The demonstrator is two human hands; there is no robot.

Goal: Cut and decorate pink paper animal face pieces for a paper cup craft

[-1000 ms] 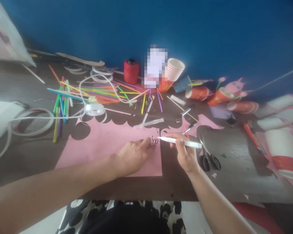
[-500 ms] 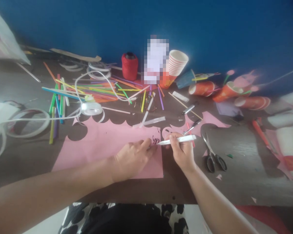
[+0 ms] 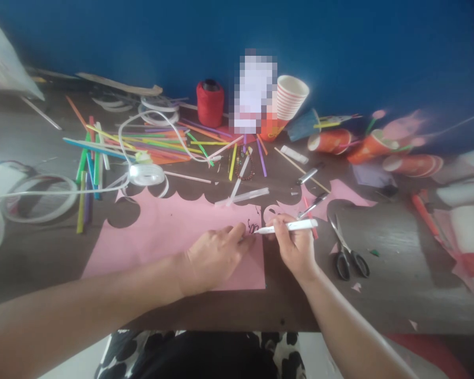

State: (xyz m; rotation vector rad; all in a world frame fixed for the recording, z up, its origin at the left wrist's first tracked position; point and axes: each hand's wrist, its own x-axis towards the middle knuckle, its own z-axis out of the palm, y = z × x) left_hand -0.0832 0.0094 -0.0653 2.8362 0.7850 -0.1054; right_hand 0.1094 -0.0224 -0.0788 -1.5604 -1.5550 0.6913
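Note:
A pink sheet of paper [image 3: 169, 226] with scalloped cut-outs along its far edge lies in front of me. My left hand [image 3: 217, 258] rests on its right part, palm down, fingers loosely bent and pressing the paper; the fingertips are partly hidden. Dark marks [image 3: 253, 227] are drawn just beyond those fingers. In my right hand [image 3: 296, 247] is a white marker [image 3: 296, 226], held between thumb and fingers. Its tip points left and meets the sheet beside the marks, close to my left fingertips. A smaller pink paper scrap [image 3: 319, 205] lies behind my right hand.
Black-handled scissors [image 3: 347, 252] lie open to the right. Behind the sheet are coloured sticks [image 3: 158, 145], white tubing [image 3: 146, 175], a red spool [image 3: 210, 105] and stacked paper cups [image 3: 292, 100]. Further right are tipped red cups [image 3: 329, 142] and a red cutter [image 3: 425, 215].
The marker in my right hand has moved left and down, its tip coming onto the paper. My left hand stays nearly in place. The camera view has shifted slightly.

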